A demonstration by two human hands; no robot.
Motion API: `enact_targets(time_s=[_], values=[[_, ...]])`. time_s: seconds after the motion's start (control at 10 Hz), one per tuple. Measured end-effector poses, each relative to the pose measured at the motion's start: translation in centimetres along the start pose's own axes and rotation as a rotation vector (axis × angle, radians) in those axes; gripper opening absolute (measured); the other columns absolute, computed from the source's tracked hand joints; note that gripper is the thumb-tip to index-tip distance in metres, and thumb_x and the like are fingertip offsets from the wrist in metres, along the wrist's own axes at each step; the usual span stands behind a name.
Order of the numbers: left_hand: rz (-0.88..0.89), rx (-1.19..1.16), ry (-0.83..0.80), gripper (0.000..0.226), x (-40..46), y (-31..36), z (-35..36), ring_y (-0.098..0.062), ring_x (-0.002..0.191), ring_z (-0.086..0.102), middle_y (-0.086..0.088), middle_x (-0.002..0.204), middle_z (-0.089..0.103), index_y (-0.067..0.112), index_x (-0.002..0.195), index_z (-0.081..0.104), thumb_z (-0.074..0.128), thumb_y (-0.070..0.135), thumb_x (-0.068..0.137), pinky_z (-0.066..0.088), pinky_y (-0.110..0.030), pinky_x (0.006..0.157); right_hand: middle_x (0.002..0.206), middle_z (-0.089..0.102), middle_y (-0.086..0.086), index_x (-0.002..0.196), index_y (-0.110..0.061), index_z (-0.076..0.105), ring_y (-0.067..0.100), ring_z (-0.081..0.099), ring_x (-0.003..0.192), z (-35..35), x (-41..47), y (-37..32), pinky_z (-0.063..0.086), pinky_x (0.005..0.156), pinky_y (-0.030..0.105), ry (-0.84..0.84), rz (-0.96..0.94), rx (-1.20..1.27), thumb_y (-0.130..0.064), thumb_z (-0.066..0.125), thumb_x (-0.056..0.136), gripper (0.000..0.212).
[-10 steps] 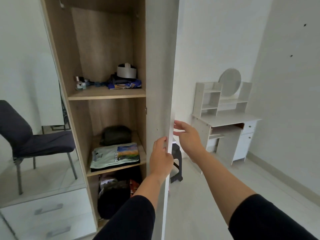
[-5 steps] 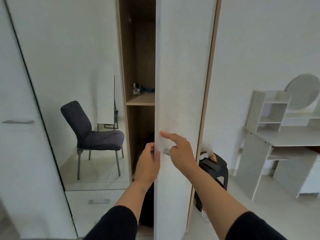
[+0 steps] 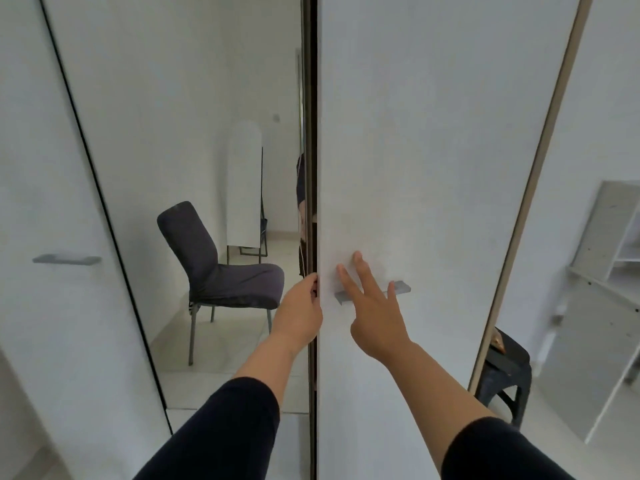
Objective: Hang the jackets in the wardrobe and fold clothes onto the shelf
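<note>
1. The wardrobe door (image 3: 433, 168) fills the middle of the frame and is nearly shut; only a thin dark gap shows along its left edge, so the shelf and any clothes or jackets behind it are hidden.
2. The left hand (image 3: 300, 308), lower centre, curls its fingers round the door's free edge, probably to guide the door as it meets the frame.
3. The right hand (image 3: 372, 306) lies flat on the door face with fingers straight and spread, grasping nothing; it crosses the grey handle (image 3: 398, 288) rather than gripping it, which suits pushing better than pulling.
4. Left of the gap, a mirror panel (image 3: 194, 116) shows a dark chair (image 3: 221, 271).
5. At the far left is another white door with its own handle (image 3: 65, 259).
6. At the lower right stands a black stool (image 3: 507, 372), and a white desk (image 3: 606, 306) sits at the right edge.
</note>
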State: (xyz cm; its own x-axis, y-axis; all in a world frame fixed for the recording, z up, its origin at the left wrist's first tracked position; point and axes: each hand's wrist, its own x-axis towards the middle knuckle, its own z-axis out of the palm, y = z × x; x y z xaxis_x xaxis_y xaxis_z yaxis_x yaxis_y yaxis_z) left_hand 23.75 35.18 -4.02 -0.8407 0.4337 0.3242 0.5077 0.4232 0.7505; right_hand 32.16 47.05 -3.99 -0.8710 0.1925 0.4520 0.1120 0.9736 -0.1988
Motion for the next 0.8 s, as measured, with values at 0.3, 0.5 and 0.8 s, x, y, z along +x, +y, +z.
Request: enact_targets(time_s=[0.3,0.5,0.8], values=[[0.047,0.645,-0.115,0.077,8.9,-2.6,-2.8,-0.017,0.146,-0.013,0.004,0.156,-0.025,0.015,0.151,-0.009,0.045,0.023,0.096,0.008,-0.055,0.116,0.153,-0.033,-0.002,0.151,-0.021,-0.008,0.014,-0.017,0.145,3.0,7.3,0.3,-0.002,0.117,0.052,-0.091,0.078,-0.148,0.0,0.039,0.086,0.083],[0.055,0.657,-0.175,0.089,10.7,-5.2,-1.6,-0.017,0.145,-0.017,0.008,0.15,-0.037,0.017,0.149,-0.018,0.051,0.023,0.093,0.015,-0.053,0.116,0.15,-0.037,-0.003,0.151,-0.02,-0.01,0.014,-0.021,0.144,4.4,10.3,1.0,-0.008,0.116,0.046,-0.121,0.098,-0.15,-0.004,0.041,0.084,0.086],[-0.1,0.053,-0.339,0.056,1.5,-9.5,0.4,-0.006,0.124,0.044,0.012,0.147,0.035,0.038,0.144,0.02,0.046,0.02,0.098,0.034,-0.017,0.102,0.152,-0.016,-0.031,0.146,-0.048,0.01,-0.011,0.012,0.138,0.5,4.8,0.3,0.023,0.112,0.019,-0.13,0.053,0.462,-0.022,0.051,0.092,0.073]])
